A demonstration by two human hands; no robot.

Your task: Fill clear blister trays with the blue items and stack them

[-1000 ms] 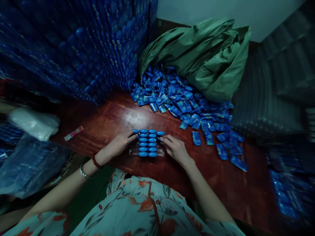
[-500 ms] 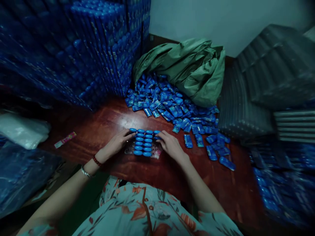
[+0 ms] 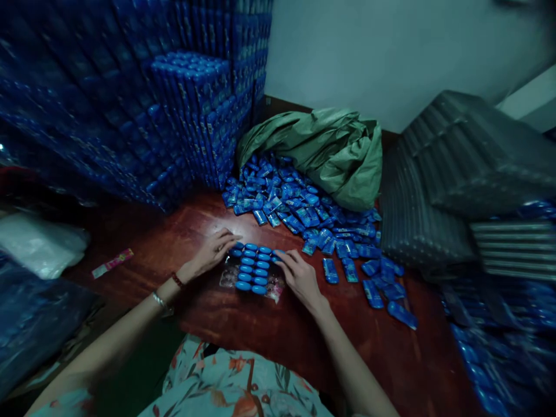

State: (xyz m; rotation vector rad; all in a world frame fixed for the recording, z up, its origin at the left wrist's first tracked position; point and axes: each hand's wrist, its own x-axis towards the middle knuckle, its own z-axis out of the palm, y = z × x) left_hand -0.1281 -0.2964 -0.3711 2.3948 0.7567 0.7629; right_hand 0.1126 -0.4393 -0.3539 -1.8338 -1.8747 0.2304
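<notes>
A clear plastic tray [image 3: 228,278] lies on the reddish-brown surface in front of me. Two middle columns of small glossy blue packs [image 3: 247,269] fill its centre, while lower side pockets show bare plastic. My left hand [image 3: 216,249] is at the tray's far left corner, its fingers and thumb around a blue pack [image 3: 236,251]. At the far right corner, the curled fingers of my right hand [image 3: 301,278] are on another blue pack [image 3: 275,256], partly covered by them. A pink printed patch [image 3: 277,288] shows at the tray's right side.
Loose blue packs [image 3: 299,200] spill from a green sack [image 3: 321,142] beyond the tray. Tall stacks of filled blue trays [image 3: 195,104] rise at left. Stacked clear trays [image 3: 428,214] stand at right. A pink strip [image 3: 112,263] and a white plastic bag [image 3: 43,243] lie left.
The view has tilted up, so everything sits lower in the picture. Both hands remain at the tray's far corners, with the left fingers slightly lifted and the right fingers shifted a little.
</notes>
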